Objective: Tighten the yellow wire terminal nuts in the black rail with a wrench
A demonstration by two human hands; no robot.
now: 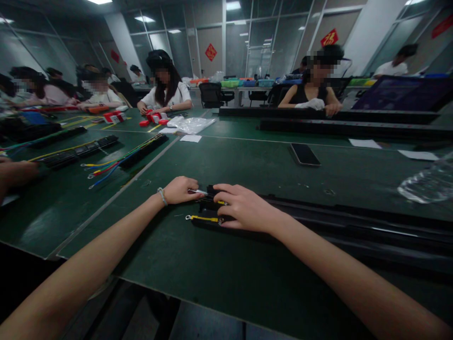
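Observation:
A long black rail lies across the table in front of me, its left end under my hands. My left hand is closed at that end, pinching a thin silvery piece whose kind I cannot make out. Over the top of the rail arches my right hand, its fingers bent and gripping across it. A short yellow wire with a ring terminal sticks out on the near side of the end. Another bit of yellow shows between my right fingers, mostly hidden.
Beyond the rail lies a phone; a clear plastic bottle is at the right. Black strips with coloured wires lie to the left. Across the table, people sit near red and white parts, a plastic bag and more black rails.

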